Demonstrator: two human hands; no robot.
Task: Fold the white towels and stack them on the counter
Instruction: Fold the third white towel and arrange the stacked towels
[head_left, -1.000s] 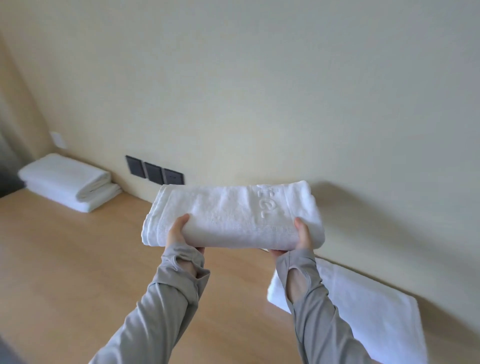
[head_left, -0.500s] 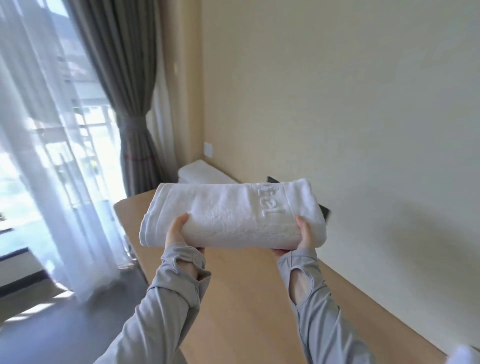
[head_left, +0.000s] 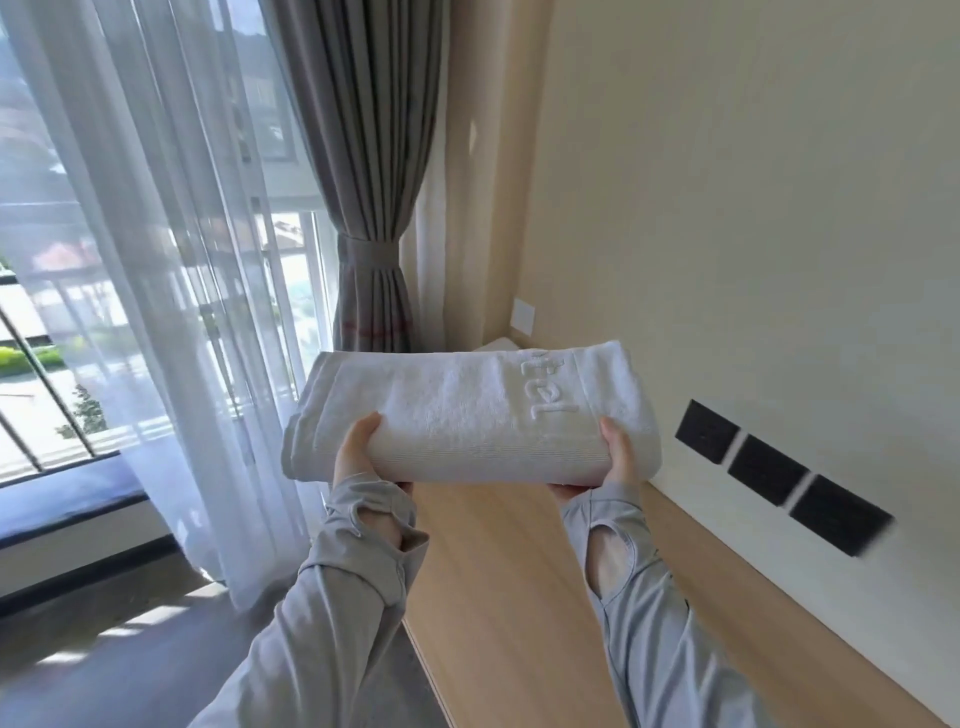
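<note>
Since the earlier frames the view has swung left toward the window, while the folded white towel (head_left: 467, 415) stays level in both hands at the same height in front of the person. It is held in the air above the wooden counter (head_left: 498, 597), not touching it, with embossed lettering showing on its upper face near the right end. The left hand (head_left: 358, 457) clamps the towel's left part, thumb on top and fingers curled underneath; the right hand (head_left: 618, 457) grips the right end the same way, thumb over the edge. Grey sleeves (head_left: 332, 613) with thumb holes cover both wrists. Just behind the towel, a corner of another white towel (head_left: 500, 343) peeks out at the far end of the counter by the wall. Three black wall sockets (head_left: 774, 473) sit in a row on the cream wall to the right, and a white switch plate (head_left: 522, 314) is near the corner. To the left hang a tied grey curtain (head_left: 371, 208) and a sheer white curtain (head_left: 156, 260) across the window.
</note>
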